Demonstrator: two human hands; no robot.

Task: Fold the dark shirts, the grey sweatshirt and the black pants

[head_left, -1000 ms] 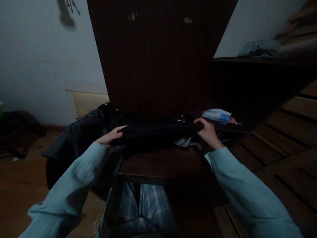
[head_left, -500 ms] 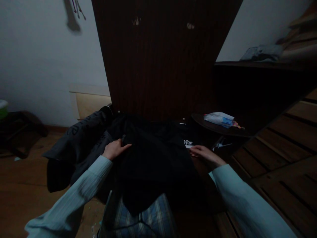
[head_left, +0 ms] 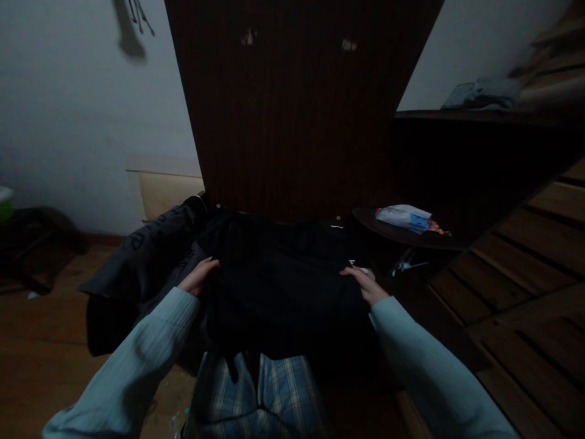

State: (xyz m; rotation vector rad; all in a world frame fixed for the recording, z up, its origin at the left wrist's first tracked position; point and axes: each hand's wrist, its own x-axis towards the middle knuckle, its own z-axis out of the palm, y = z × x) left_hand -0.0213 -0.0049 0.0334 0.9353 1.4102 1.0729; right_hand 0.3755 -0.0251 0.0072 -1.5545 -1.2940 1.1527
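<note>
A black garment point(head_left: 283, 286) lies spread in front of me, its near edge hanging down toward my lap; in the dim light I cannot tell its exact kind. My left hand point(head_left: 199, 274) is closed on its left edge, thumb on top. On the opposite edge my right hand point(head_left: 363, 279) pinches the cloth, close to a small white print that it partly covers. The cloth between the two hands looks stretched fairly flat. Beside my left hand, a dark grey garment with lettering point(head_left: 150, 250) hangs over the left side.
A dark wooden panel point(head_left: 292, 122) rises behind the garment. At right, a white and blue plastic packet point(head_left: 404, 218) rests on a rounded dark shelf point(head_left: 452, 242). Slatted wood point(head_left: 516, 268) stands farther right. Blue plaid cloth point(head_left: 283, 390) covers my lap, and a dark stool point(head_left: 41, 244) is at far left.
My right hand has shifted slightly left and now covers more of the white print. My left hand has moved a little left. The garment's near edge has drawn up off the plaid cloth.
</note>
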